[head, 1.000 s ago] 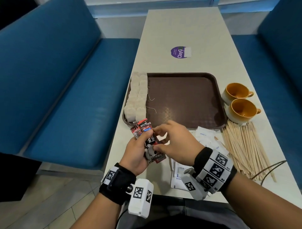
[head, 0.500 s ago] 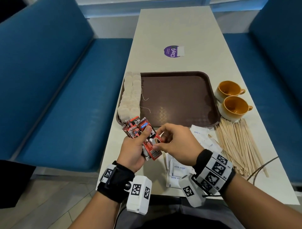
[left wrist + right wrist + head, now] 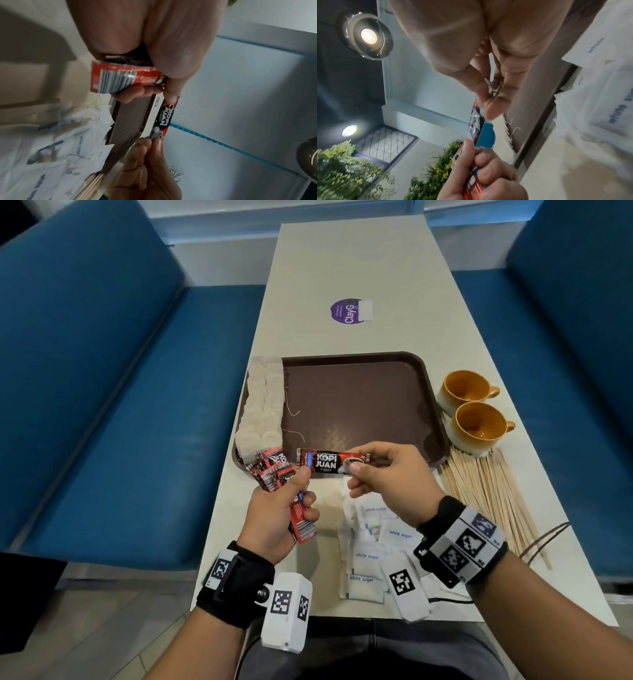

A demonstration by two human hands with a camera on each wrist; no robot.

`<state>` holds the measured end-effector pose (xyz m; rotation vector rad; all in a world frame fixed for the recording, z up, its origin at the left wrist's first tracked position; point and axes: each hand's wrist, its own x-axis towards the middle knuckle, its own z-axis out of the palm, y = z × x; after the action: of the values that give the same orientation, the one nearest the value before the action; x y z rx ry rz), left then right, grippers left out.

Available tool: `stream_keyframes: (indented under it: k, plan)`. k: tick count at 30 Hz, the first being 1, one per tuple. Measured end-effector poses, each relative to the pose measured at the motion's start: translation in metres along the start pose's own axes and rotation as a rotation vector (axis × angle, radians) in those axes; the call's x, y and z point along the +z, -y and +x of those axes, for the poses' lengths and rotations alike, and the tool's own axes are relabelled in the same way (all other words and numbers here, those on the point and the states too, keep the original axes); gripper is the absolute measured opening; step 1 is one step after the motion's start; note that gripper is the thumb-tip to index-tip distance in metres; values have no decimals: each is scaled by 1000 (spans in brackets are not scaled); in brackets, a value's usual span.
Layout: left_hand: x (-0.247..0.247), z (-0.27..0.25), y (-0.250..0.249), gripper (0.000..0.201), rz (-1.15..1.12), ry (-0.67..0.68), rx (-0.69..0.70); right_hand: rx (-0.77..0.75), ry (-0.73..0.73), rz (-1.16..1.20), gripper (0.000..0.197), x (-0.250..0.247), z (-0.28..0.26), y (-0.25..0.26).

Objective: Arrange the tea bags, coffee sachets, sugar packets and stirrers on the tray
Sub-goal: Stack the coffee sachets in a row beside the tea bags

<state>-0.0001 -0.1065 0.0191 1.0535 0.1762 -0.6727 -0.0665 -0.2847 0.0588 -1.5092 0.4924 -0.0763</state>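
Just above the near edge of the brown tray (image 3: 359, 392), the right hand (image 3: 394, 477) pinches one end of a single Kopi Juan coffee sachet (image 3: 330, 463) between thumb and curled fingers, holding it level and lengthwise. Its other end reaches the left hand (image 3: 277, 518), whose thumb tip sits close to it; whether it touches I cannot tell. That left hand's fingers are wrapped round a fanned bundle of coffee sachets (image 3: 274, 470).

Two rows of tea bags (image 3: 262, 405) already lie along the tray's left side. White sugar packets (image 3: 368, 556) are heaped on the table near the person, and wooden stirrers (image 3: 486, 491) lie to the right, beside two orange cups (image 3: 474, 409).

The loose fan looks the likeliest trouble: if the left grip slackens as the single sachet comes away, others could slide out and scatter. Setting the sachet down too far left could knock the tea bags askew.
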Motion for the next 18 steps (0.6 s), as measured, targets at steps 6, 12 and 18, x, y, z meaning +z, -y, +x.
stream_keyframes:
  k: [6,12,18]
  plan:
    - [-1,11,-10,25,52,-5,60,-7,50,51,21,-14,9,9]
    - [-1,21,-18,27,94,-48,145,-31,59,-27,17,-13,21,8]
    - [0,38,-30,28,-30,-123,135,-78,110,-199,11,-11,46,21]
